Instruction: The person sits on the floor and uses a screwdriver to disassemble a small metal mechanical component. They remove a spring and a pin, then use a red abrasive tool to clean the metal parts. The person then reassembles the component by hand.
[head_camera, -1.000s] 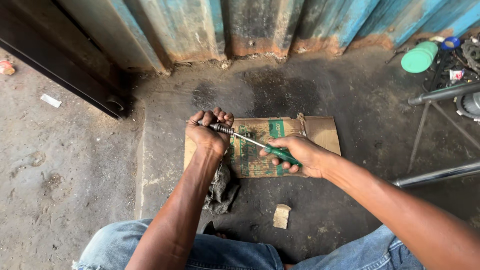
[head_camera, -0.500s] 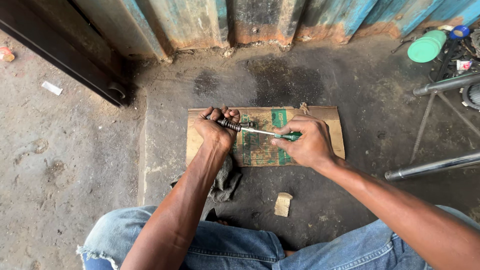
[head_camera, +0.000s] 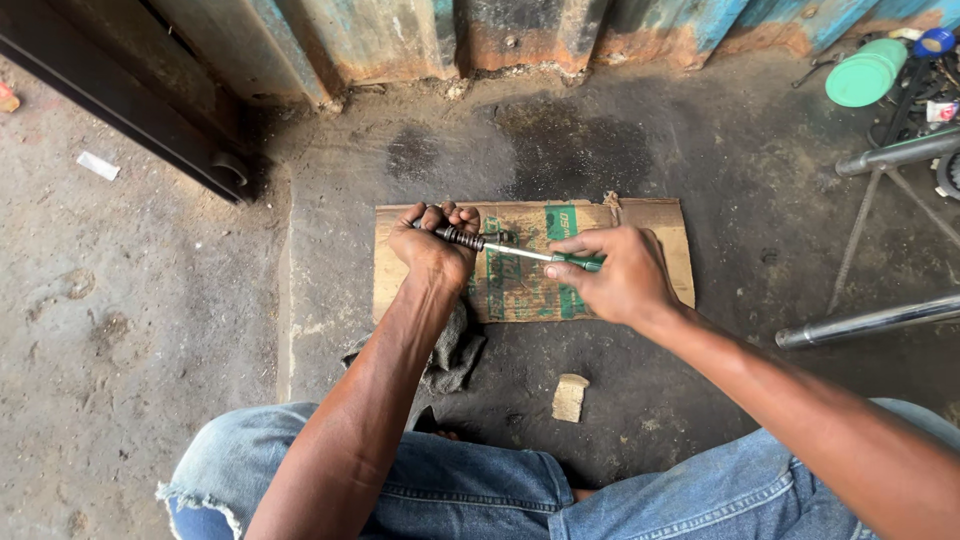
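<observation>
Keep your left hand (head_camera: 432, 250) clenched around the dark ribbed part (head_camera: 458, 236) over the cardboard (head_camera: 640, 225), while your right hand (head_camera: 618, 278), closed on the green-handled screwdriver (head_camera: 545, 257), holds the shaft in line with it.

A stained grey concrete floor (head_camera: 150, 330) is seen, on which a flattened brown cardboard sheet with green print (head_camera: 655, 225) is laid. Near it, a crumpled dark grey rag (head_camera: 455, 355), a small pale wooden block (head_camera: 570, 397) and a scrap of white paper (head_camera: 97, 165) are found.
</observation>
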